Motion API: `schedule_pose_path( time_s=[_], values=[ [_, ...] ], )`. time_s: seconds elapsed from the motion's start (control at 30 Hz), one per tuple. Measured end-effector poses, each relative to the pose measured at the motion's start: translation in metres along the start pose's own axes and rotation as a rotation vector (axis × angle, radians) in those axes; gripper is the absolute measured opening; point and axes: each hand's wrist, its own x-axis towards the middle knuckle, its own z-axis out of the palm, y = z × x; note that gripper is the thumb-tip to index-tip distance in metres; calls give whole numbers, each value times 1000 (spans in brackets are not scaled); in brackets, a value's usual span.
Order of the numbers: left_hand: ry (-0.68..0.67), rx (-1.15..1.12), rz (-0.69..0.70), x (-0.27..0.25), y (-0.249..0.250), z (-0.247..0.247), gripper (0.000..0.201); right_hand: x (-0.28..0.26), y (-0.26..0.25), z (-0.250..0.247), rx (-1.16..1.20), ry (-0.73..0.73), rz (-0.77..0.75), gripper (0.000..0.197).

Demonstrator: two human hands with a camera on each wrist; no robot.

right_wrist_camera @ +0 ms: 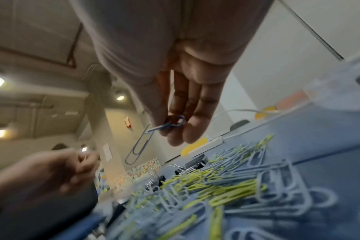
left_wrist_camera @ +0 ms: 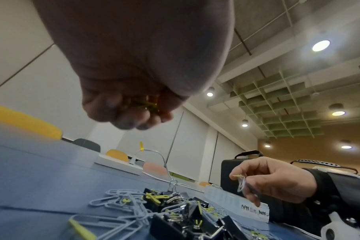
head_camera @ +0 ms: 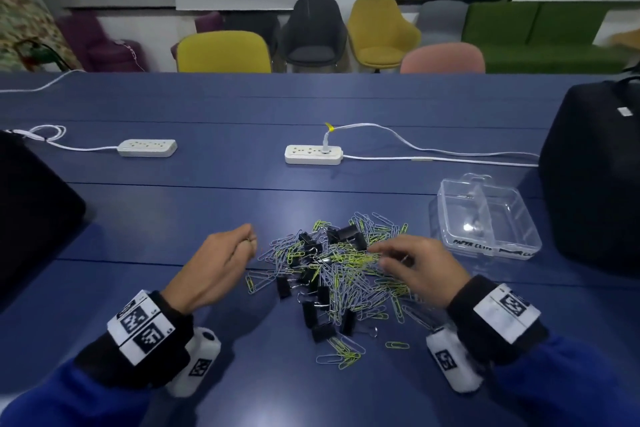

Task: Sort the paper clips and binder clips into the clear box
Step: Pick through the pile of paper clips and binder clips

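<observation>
Here, the left hand [head_camera: 221,263] is curled up tight just left of the pile, and its fingers [left_wrist_camera: 123,113] close round a few yellow paper clips [left_wrist_camera: 151,104] tucked inside (you can only see a little bit of yellow between the fingers). The right hand [head_camera: 412,267] hovers over the right side of the pile. Its thumb and fingers [right_wrist_camera: 187,123] pinch a blue paper clip [right_wrist_camera: 170,125], and a second blue paper clip [right_wrist_camera: 139,146] hangs down from the first one. From the left wrist view, something yellow also shows in that pinch, but it is too small to tell what.

Under and between the hands lies the pile of paper clips [head_camera: 349,274], blue-grey ones and yellow-green ones all mixed up. Black binder clips [head_camera: 348,236] sit in the pile too, some at the far side and some at the near side. A few clips lie loose close to the person.

The clear box [head_camera: 485,218] stands on the blue table [head_camera: 173,211] just right of the pile, open on top, with a wall down the middle and writing on its front. It looks empty of clips.

Farther back are two white power strips [head_camera: 313,154], and a black bag [head_camera: 595,177] stands right of the box.
</observation>
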Motion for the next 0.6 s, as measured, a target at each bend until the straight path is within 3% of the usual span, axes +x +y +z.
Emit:
schedule_pose_path(
  time_s=[0.1, 0.2, 0.33, 0.43, 0.5, 0.6],
  values=[
    [23, 37, -146, 0, -7, -2, 32, 4, -5, -3, 506, -116, 261, 23],
    [-63, 148, -318, 2, -13, 0, 55, 10, -3, 1, 945, -203, 494, 22],
    [-177, 142, -189, 3, -17, 10, 51, 15, 8, 8, 1263, -276, 767, 19],
    [-209, 175, -108, 2, -25, 15, 24, 15, 13, 10, 1401, -329, 811, 13],
    [-252, 200, -108, 4, -28, 17, 10, 16, 13, 15, 1477, -346, 798, 20],
    [-316, 308, -108, 12, -29, 21, 31, 17, 11, 23, 1447, -289, 802, 40]
  ],
)
